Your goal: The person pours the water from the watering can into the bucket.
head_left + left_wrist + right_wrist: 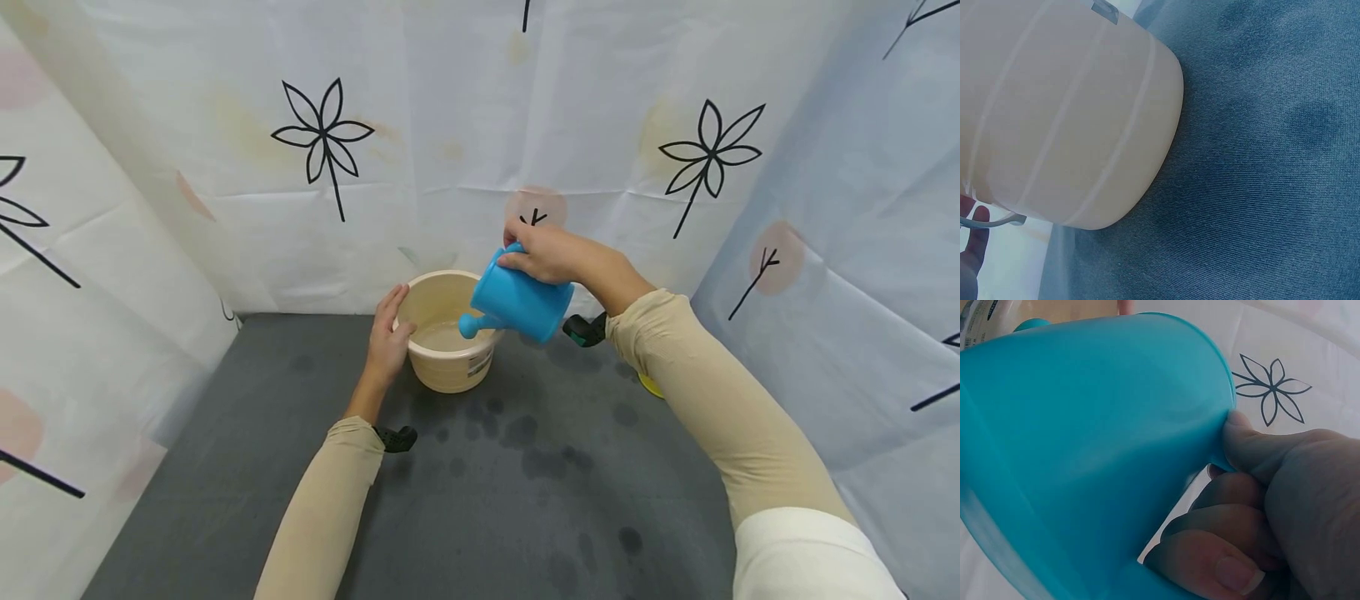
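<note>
A cream plastic bucket [446, 372] stands on the dark grey surface near the back wall. My left hand [388, 337] rests against the left side of its rim, fingers fairly straight. In the left wrist view, fingertips show by the handle at the lower left of the bucket [1079, 112]. My right hand [551, 252] grips a blue watering can [521, 300] by its handle. The can is tipped left, its round spout head over the bucket's right rim. In the right wrist view, fingers curl through the handle beside the can's body [1097, 425]. No water stream can be made out.
A yellow object [651, 385] shows partly behind the right sleeve. Dark wet spots [521, 431] mark the grey surface [465, 533] in front of the bucket. White cloth walls [442, 100] with printed flowers stand behind and at both sides.
</note>
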The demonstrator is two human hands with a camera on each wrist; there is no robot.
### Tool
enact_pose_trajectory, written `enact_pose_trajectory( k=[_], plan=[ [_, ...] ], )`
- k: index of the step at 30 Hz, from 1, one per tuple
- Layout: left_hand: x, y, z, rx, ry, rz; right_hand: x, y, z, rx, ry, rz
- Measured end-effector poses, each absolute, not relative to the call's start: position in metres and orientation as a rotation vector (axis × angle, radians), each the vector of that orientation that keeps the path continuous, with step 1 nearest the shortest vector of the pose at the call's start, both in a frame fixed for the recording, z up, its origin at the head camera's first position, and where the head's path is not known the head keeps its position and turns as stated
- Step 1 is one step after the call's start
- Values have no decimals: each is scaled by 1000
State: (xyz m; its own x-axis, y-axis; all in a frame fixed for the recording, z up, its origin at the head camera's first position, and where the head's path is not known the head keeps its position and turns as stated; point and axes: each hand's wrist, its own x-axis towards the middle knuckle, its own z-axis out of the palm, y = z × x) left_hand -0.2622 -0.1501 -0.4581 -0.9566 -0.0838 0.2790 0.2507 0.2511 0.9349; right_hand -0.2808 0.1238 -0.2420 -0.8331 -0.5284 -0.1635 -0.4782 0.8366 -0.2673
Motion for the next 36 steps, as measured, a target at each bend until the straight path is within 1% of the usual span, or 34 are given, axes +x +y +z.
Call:
enact_pose_trajectory(
  k=[6, 10, 14, 19, 26, 29, 36],
  plan=[
    [-244, -144, -432, -151, -2279, -1766, -280, 121, -241, -794, 2769, -299],
    [-242, -143, -429, -166, -2269, -1768, -280, 121, -239, -783, 2761, -292],
    [-246, -144, -435, -178, -2257, -1770, -279, 120, -238, -793, 2752, -286],
    [-263, -150, -460, -168, -2236, -1744, -279, 118, -237, -814, 2746, -274],
    [-260, -150, -457, -171, -2257, -1746, -278, 116, -235, -827, 2750, -259],
    [-267, -152, -468, -168, -2245, -1738, -278, 115, -234, -820, 2748, -261],
    [-268, -152, -468, -152, -2256, -1718, -280, 115, -234, -813, 2750, -255]
  ],
)
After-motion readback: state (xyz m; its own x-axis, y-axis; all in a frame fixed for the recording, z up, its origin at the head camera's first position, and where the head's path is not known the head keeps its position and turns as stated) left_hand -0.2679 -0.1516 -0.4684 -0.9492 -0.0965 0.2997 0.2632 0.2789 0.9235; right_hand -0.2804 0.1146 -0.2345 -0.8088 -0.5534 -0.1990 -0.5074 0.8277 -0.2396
